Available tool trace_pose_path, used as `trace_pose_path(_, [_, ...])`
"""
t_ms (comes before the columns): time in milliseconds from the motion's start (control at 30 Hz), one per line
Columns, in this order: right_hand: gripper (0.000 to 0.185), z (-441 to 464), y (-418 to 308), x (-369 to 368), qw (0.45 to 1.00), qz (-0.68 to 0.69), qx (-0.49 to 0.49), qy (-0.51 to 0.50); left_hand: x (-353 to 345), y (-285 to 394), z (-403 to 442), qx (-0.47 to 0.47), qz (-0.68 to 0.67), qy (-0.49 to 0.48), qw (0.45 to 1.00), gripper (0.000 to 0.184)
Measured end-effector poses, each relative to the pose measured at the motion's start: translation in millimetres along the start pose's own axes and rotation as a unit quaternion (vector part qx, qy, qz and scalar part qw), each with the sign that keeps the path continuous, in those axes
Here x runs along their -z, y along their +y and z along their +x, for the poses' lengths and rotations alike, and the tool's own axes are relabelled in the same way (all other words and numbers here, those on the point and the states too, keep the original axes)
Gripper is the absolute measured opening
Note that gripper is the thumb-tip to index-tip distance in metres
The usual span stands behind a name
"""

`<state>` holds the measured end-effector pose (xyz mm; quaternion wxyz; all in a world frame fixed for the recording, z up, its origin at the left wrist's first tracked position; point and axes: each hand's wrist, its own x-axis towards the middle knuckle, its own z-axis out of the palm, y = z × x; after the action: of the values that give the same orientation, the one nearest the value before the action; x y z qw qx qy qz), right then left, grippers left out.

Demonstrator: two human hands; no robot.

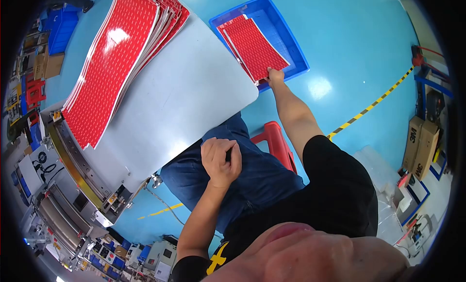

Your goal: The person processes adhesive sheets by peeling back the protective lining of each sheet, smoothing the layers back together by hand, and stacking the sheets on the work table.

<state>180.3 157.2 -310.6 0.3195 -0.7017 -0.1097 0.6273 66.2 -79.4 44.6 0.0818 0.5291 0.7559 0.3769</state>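
Observation:
My right hand (pixel 275 76) reaches down to the blue plastic bin (pixel 300 56) and grips the near edge of a red printed sheet (pixel 255 46), thumb on top. That sheet lies in the bin on other red sheets with white edges. My left hand (pixel 221 158) is above my thigh, its fingers curled in a loose fist and nothing visible in it. A fanned stack of long red printed sheets (pixel 114 54) with small pale marks lies curved across the grey table (pixel 179 88), to the left of both hands.
A roller machine (pixel 63 223) joins the table's left end. Beside my legs stands a red plastic stool (pixel 276 141). Yellow-black tape (pixel 374 105) crosses the blue floor. Cardboard boxes (pixel 420 146) stand at the right, and another person's foot (pixel 87 6) shows at the top left.

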Motion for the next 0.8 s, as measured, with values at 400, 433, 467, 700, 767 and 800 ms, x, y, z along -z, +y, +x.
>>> trace_pose_path(400, [0.025,27,30,-19,0.986,-0.161,-0.053,-0.003,-5,9,9,-0.003,0.012,-0.019,1.000,0.014])
trace_pose_path(433, [0.023,27,29,-19,0.980,-0.188,-0.067,-0.010,-5,9,9,-0.007,0.016,-0.019,1.000,0.014])
trace_pose_path(467, [0.015,27,27,-14,0.961,-0.249,-0.105,-0.052,-5,9,9,-0.009,0.017,-0.018,1.000,0.014])
trace_pose_path(700, [0.019,0,46,38,0.917,-0.318,-0.133,-0.202,-5,6,6,-0.017,0.021,-0.013,1.000,0.014])
trace_pose_path(767, [0.020,-3,63,71,0.930,-0.291,-0.093,-0.207,-7,5,5,-0.028,0.026,-0.006,0.999,0.014])
trace_pose_path(800, [0.025,-1,73,88,0.932,-0.289,-0.071,-0.206,-8,4,5,-0.033,0.029,-0.001,0.999,0.014])
